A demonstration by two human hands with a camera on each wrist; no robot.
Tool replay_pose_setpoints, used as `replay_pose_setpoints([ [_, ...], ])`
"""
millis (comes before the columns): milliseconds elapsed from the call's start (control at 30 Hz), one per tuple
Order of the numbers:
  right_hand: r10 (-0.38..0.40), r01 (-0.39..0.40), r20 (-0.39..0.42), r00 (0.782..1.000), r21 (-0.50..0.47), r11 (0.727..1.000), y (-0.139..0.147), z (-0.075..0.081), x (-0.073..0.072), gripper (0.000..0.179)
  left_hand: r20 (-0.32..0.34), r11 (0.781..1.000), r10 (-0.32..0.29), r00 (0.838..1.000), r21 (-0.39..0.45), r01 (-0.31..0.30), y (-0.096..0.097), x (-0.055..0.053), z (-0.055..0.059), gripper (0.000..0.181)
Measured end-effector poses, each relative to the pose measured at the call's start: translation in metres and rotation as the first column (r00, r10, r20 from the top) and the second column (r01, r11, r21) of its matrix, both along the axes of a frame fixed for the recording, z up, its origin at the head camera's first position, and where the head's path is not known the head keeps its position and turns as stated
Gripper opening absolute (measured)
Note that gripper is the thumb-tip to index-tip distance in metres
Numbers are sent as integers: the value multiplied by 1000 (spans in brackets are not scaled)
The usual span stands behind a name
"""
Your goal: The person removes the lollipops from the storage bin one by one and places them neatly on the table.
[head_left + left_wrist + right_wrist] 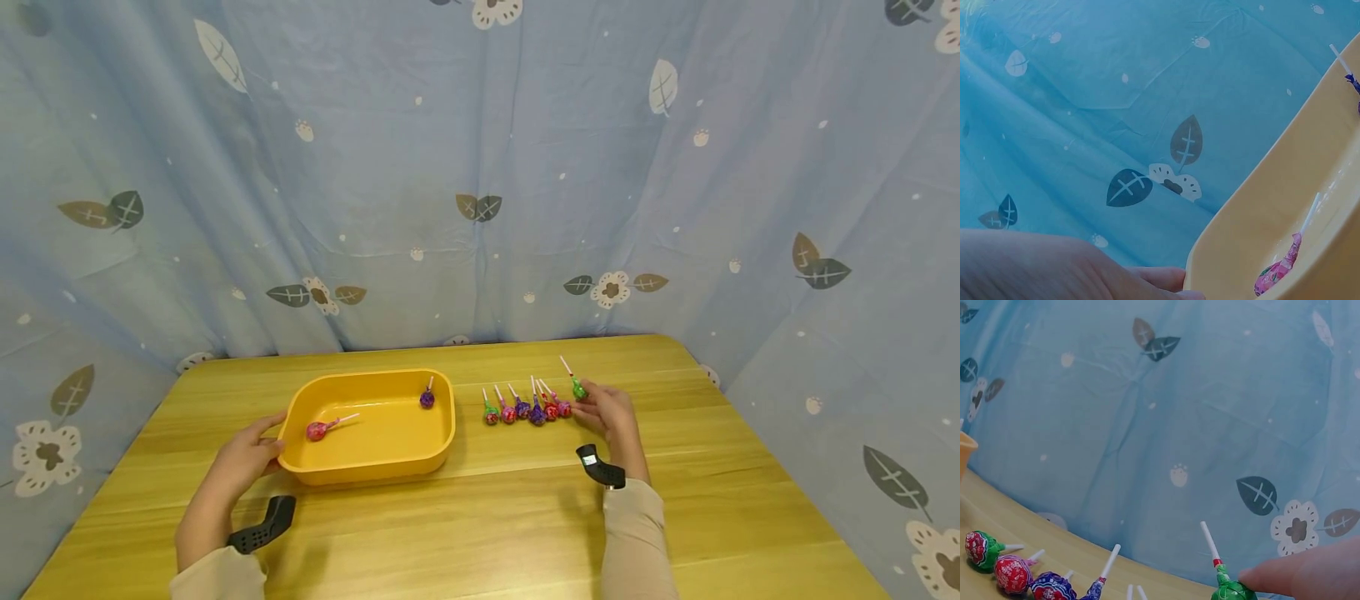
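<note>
A yellow plastic tray (367, 477) stands on the left of the table. My left hand (240, 462) touches its left end from outside, fingers fairly straight along the wall. Inside the tray lie a pink-wrapped lollipop (317, 430) and a purple one (427, 398). Over on the right, my right hand (611, 412) pinches a green lollipop (579, 389) by its candy end, the white stick pointing up and away. In the right wrist view a fingertip presses its green wrapper (1234, 591); the thumb is out of that view. Whether this lollipop touches the table I cannot tell.
Between tray and right hand, several lollipops lie in a row, sticks pointing away: a green one (491, 414) at the left end, a pink one (564, 408) beside my right thumb. A blue patterned curtain (480, 167) hangs behind the wooden table (450, 533).
</note>
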State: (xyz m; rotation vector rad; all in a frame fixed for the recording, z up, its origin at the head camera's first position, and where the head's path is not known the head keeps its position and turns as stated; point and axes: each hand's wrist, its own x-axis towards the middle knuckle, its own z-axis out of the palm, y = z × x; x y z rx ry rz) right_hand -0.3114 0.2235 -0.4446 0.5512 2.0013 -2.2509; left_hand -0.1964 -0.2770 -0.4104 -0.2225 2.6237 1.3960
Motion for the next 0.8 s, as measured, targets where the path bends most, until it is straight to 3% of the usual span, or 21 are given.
replay_pose_setpoints([
  [300, -17, 15, 18, 1000, 136, 991, 3, -7, 0, 53, 2, 1000, 2, 1000, 1, -2, 1, 1, 1, 54],
  [467, -23, 20, 9, 1000, 257, 966, 3, -13, 1, 50, 1, 1000, 3, 1000, -4, -3, 0, 0, 1, 54],
  [667, -32, 33, -7, 999, 335, 942, 0, -19, 2, 45, 3, 1000, 2, 1000, -9, -2, 0, 0, 1, 55],
  [800, -39, 51, -38, 999, 411, 910, -3, -21, 4, 43, -1, 1000, 3, 1000, -12, -3, 1, 0, 0, 54],
])
